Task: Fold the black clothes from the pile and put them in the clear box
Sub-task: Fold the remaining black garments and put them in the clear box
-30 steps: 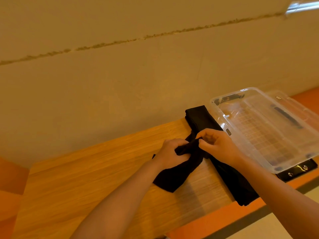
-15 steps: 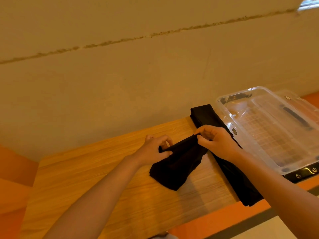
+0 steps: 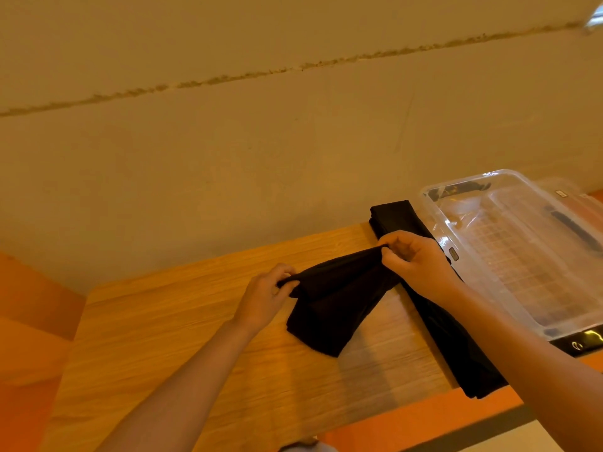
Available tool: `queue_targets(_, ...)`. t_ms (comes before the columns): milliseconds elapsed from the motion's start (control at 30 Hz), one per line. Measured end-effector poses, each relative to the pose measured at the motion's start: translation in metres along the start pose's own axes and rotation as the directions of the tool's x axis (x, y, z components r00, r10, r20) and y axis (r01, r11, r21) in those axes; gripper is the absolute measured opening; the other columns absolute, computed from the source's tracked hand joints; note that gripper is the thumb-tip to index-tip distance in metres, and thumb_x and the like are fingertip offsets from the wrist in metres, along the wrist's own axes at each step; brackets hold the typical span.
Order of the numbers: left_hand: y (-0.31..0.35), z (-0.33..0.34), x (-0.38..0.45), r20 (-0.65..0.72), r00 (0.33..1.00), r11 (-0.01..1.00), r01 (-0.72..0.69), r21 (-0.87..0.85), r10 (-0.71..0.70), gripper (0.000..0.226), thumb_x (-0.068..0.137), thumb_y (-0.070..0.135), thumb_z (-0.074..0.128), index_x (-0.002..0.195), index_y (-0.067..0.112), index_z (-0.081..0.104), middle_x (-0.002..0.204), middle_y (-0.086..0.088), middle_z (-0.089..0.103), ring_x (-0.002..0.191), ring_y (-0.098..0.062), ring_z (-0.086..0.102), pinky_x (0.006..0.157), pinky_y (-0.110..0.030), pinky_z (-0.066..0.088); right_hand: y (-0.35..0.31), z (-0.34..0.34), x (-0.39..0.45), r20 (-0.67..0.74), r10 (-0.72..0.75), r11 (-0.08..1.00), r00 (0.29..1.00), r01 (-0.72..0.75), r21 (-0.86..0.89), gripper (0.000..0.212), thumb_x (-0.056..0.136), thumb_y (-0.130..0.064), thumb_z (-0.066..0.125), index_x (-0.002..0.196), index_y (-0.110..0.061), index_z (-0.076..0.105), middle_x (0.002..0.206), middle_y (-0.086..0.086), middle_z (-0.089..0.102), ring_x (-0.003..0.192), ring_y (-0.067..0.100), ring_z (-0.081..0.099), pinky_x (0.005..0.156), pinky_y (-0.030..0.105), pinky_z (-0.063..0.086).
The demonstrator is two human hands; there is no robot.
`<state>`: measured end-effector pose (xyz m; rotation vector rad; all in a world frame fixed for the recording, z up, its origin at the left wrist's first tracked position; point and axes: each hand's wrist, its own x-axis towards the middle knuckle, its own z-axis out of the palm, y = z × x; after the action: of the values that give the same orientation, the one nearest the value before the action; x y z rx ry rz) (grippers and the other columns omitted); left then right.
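Wooden table [image 3: 182,324] mid-frame: left hand [image 3: 266,296] and right hand [image 3: 412,264] pinch black cloth [image 3: 329,305] ends; loose grip could undo fold.

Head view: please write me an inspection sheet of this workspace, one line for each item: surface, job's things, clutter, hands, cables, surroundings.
Surface: wooden table, standing against the wall.
Job's things: one black cloth held stretched above the table, its lower end resting on the wood; pile of black clothes lying beside the box; clear box at the right, open, no clothes inside.
Clutter: black object partly under the box, cannot tell what it is.
Hands: left hand pinches one end of the cloth; right hand pinches the other end.
Cables: nothing seen.
Surroundings: beige wall with a rough horizontal seam; orange floor.
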<state>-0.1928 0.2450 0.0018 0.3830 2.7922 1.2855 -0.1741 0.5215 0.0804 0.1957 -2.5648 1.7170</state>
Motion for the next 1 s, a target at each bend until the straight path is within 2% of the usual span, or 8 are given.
queue_targets(67,0.001,-0.004,-0.003,-0.082,0.996,0.998,-0.049,-0.025,0.046,0.020,0.087,0.016,0.067,0.103,0.025,0.058,0.099,0.009,0.064,0.093,-0.008,0.062,0.071,-0.012,0.050,0.004,-0.002,0.000,-0.010,0.014,1.000,1.000,-0.014,0.001,0.023,0.091,-0.004,0.058,0.092,-0.026,0.064,0.076,-0.016,0.069,0.075,-0.001,0.065,0.070,0.011,0.050)
queue_targets(200,-0.002,-0.012,-0.008,-0.072,0.946,0.943,-0.304,0.137,0.316,0.013,0.088,0.034,0.060,0.099,0.034,0.053,0.089,0.007,0.066,0.081,-0.014,0.063,0.065,-0.033,0.055,0.014,-0.007,0.001,-0.040,0.052,0.998,0.998,-0.051,0.023,0.020,0.091,-0.004,0.059,0.094,-0.022,0.066,0.083,-0.006,0.071,0.079,0.006,0.068,0.071,0.016,0.054)
queue_targets(367,-0.004,-0.018,-0.007,0.029,0.822,0.769,-0.544,0.335,0.569,0.014,0.091,0.030,0.054,0.102,0.025,0.061,0.080,0.007,0.067,0.071,-0.007,0.055,0.071,-0.012,0.040,0.020,-0.009,0.001,-0.056,0.078,0.996,0.995,-0.075,0.043,0.021,0.091,-0.003,0.059,0.093,-0.022,0.067,0.086,-0.003,0.072,0.084,0.009,0.069,0.073,0.018,0.055)
queue_targets(467,-0.007,-0.019,-0.006,0.092,0.734,0.653,-0.647,0.395,0.672,0.013,0.092,0.021,0.057,0.105,0.020,0.062,0.083,0.007,0.069,0.066,-0.005,0.053,0.070,-0.017,0.042,0.022,-0.009,0.001,-0.067,0.086,0.996,0.994,-0.083,0.041,0.021,0.091,-0.002,0.059,0.092,-0.022,0.067,0.086,-0.004,0.071,0.083,0.007,0.069,0.071,0.015,0.054)
queue_targets(667,-0.002,-0.023,-0.011,0.149,0.822,0.714,-0.555,0.427,0.550,0.018,0.090,0.031,0.054,0.099,0.021,0.067,0.084,0.012,0.068,0.065,-0.003,0.046,0.069,-0.008,0.025,0.028,-0.006,0.001,-0.029,0.099,0.995,0.995,-0.099,0.006,0.018,0.091,-0.006,0.059,0.095,-0.021,0.067,0.090,0.000,0.072,0.085,0.013,0.070,0.078,0.030,0.058)
queue_targets(800,-0.008,-0.024,-0.016,0.178,0.892,0.785,-0.450,0.426,0.415,0.026,0.091,0.039,0.052,0.106,0.023,0.067,0.082,0.013,0.065,0.069,-0.010,0.044,0.062,-0.007,0.024,0.029,-0.002,0.001,-0.012,0.103,0.995,0.995,-0.102,0.012,0.019,0.090,-0.006,0.060,0.093,-0.023,0.066,0.088,0.001,0.071,0.085,0.015,0.070,0.079,0.036,0.058)
queue_targets(900,-0.010,-0.026,-0.018,0.240,0.912,0.818,-0.405,0.409,0.332,0.020,0.092,0.030,0.060,0.108,0.019,0.068,0.088,0.015,0.063,0.074,-0.013,0.040,0.064,-0.011,0.024,0.027,0.002,0.000,0.027,0.102,0.995,0.994,-0.102,0.012,0.018,0.090,-0.006,0.060,0.093,-0.022,0.066,0.088,0.002,0.071,0.086,0.016,0.069,0.080,0.034,0.058)
queue_targets(1000,-0.016,-0.027,-0.021,0.324,0.903,0.819,-0.403,0.409,0.283,0.023,0.094,0.038,0.054,0.096,0.020,0.069,0.084,0.014,0.061,0.070,-0.009,0.039,0.072,-0.016,0.023,0.024,0.006,-0.001,0.063,0.090,0.996,0.994,-0.090,0.007,0.017,0.091,-0.007,0.059,0.094,-0.022,0.066,0.090,0.001,0.071,0.088,0.012,0.069,0.081,0.028,0.057)
